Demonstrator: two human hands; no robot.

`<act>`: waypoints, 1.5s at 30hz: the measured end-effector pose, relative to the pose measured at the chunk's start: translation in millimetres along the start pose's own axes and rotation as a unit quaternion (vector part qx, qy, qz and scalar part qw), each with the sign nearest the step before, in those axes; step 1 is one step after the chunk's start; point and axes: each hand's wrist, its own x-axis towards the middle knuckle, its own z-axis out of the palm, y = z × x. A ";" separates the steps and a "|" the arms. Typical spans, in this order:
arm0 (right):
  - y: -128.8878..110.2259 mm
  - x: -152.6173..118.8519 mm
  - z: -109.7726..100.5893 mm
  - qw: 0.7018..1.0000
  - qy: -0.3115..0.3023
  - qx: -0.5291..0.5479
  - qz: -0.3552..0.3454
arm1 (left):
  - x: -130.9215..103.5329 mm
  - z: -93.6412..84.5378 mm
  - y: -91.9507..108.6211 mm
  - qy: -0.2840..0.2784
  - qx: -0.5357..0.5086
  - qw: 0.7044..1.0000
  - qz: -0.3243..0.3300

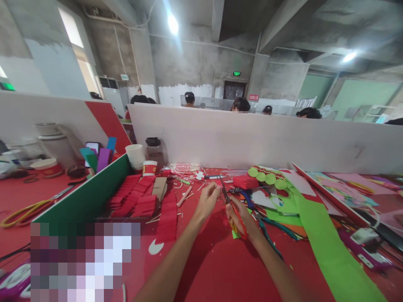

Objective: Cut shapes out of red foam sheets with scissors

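Observation:
Above the red tabletop (208, 272), my right hand (236, 214) grips a pair of scissors (242, 222) by the orange-red handles. The narrow dark blades point up and away, and look slightly parted. Close by on the left, my left hand (209, 199) is closed in a pinch near the blades; anything between its fingertips is too small to make out. Beneath the right hand lies a small yellow-green scrap (235, 235). Pliers with dark blue handles (247, 198) rest just beyond that hand.
Folded red paper (145, 205) lies at left beside a green divider (91, 186). Paper cups (135, 156) and a dark-lidded bottle (154, 151) stand behind. A long green sheet (324, 235) and green discs (270, 179) lie right. A white partition (252, 140) closes the back.

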 end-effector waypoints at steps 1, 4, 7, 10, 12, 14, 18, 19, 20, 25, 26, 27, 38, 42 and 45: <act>0.5 -0.2 0.1 1.000 0.000 0.002 0.001 | 0.2 0.0 -0.8 0.001 0.006 1.000 0.000; 1.1 -0.5 0.4 1.000 0.002 0.002 0.001 | 0.3 0.0 -2.2 0.001 0.017 1.000 -0.002; -0.3 -0.2 0.3 1.000 0.003 -0.004 -0.002 | -0.1 0.3 -1.1 0.003 0.018 1.000 -0.002; -1.2 0.2 0.2 1.000 0.006 -0.016 -0.001 | -0.7 0.6 0.5 0.003 0.018 1.000 -0.004; -1.1 0.4 0.1 1.000 0.008 -0.019 0.002 | -1.2 0.6 1.0 0.002 0.017 1.000 -0.008; -1.1 0.3 -0.4 1.000 0.010 -0.020 0.007 | -1.6 0.5 1.0 0.002 0.015 1.000 -0.011; -3.8 -0.4 -3.1 1.000 -0.001 -0.014 0.016 | -1.4 -0.4 -0.4 -0.002 0.010 1.000 -0.007; -4.7 -0.6 -4.1 1.000 -0.006 -0.015 0.013 | -1.1 -0.8 -0.8 -0.004 0.009 1.000 -0.007; -5.5 -0.8 -5.0 1.000 -0.010 -0.016 0.008 | -0.8 -1.3 -1.1 -0.007 0.008 1.000 -0.008; -3.0 -1.7 -6.8 1.000 -0.017 -0.005 0.004 | 0.0 -4.1 0.3 -0.022 0.013 1.000 -0.013; -1.7 -1.8 -6.6 1.000 -0.018 0.002 0.009 | 0.1 -4.7 0.8 -0.024 0.012 1.000 -0.013; -0.5 -1.8 -6.5 1.000 -0.019 0.008 0.015 | 0.1 -5.2 1.3 -0.026 0.010 1.000 -0.014; 1.7 -0.7 -10.0 0.998 -0.050 0.020 0.010 | 1.2 -11.5 4.0 -0.046 0.026 0.998 -0.017; -4.4 -1.8 -10.1 0.998 -0.058 0.026 0.016 | 1.0 -13.5 5.5 -0.055 0.028 0.998 -0.014; -11.0 -3.2 -10.8 0.998 -0.064 0.016 0.015 | 1.9 -15.8 5.4 -0.065 0.029 0.997 -0.009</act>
